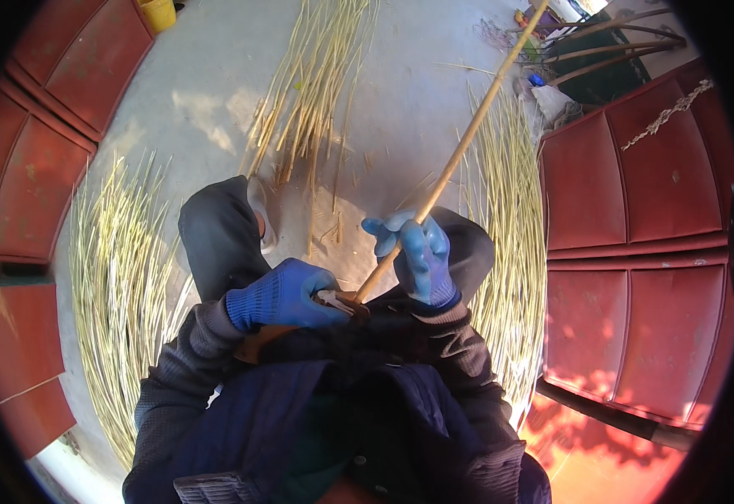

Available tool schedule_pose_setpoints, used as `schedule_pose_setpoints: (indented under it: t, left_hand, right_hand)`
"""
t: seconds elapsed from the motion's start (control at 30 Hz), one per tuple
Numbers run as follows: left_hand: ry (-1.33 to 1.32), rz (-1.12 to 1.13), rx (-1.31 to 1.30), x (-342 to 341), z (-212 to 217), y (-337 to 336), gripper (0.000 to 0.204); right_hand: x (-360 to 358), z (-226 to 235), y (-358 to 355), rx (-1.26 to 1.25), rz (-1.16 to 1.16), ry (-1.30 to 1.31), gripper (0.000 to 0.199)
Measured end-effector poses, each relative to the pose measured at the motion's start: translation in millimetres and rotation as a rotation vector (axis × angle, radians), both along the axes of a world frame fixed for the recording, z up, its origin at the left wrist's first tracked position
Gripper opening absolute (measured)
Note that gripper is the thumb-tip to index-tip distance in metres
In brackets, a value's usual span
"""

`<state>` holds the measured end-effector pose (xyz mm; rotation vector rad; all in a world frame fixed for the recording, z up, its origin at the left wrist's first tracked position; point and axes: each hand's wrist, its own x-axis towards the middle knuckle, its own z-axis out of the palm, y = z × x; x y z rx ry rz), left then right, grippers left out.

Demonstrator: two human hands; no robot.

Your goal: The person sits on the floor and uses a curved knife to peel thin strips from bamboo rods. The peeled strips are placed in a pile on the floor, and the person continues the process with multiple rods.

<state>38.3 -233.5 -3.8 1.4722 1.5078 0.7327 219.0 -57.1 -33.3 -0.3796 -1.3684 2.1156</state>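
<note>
A long tan cane point(480, 118) slants from my lap up to the far right. My right hand point(426, 259), in a blue glove, is closed round its lower part. In another blue glove, my left hand point(283, 296) is closed on a small pale grey metal tool point(334, 301), whose exact kind I cannot make out. The tool lies beside the cane's lower end, just above my lap. Whether its metal touches the cane is unclear. My left fingers are partly hidden under the back of the glove.
Bundles of thin yellow-green stalks lie at left point(123, 277), right point(510, 252) and far middle point(312, 92) on the grey floor. Red panelled doors point(636, 176) stand on both sides. Far right are curved brown poles point(610, 59); far left, a yellow bucket point(158, 13).
</note>
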Motion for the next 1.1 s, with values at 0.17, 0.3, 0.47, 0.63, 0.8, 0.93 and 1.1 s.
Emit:
schedule_pose_setpoints:
  t: [0.17, 0.3, 0.47, 0.63, 0.8, 0.93, 1.1]
  left_hand:
    - [0.141, 0.125, -0.055, 12, -4, -9, 0.048]
    - [0.247, 0.136, -0.012, 21, -5, -3, 0.048]
    - [0.273, 0.089, -0.029, 5, -14, 1, 0.044]
    - [0.181, 0.032, -0.064, -1, -24, -7, 0.045]
    - [0.15, 0.055, -0.126, 10, -28, -13, 0.043]
    - [0.18, 0.055, -0.074, 25, -27, -19, 0.043]
    - [0.169, 0.093, -0.119, 22, -14, -20, 0.039]
  right_hand:
    - [1, 33, 12, -0.089, 0.158, 0.012, 0.057]
    - [-43, 63, 53, -0.314, -0.137, 0.172, 0.052]
    - [-64, 54, 57, -0.204, -0.413, 0.133, 0.038]
    - [-46, 39, 44, -0.243, -0.393, 0.187, 0.038]
    - [-36, 34, 44, -0.35, -0.372, 0.245, 0.039]
    - [-37, 27, 51, -0.289, -0.347, 0.118, 0.04]
    - [-53, 30, 33, -0.362, -0.377, 0.064, 0.039]
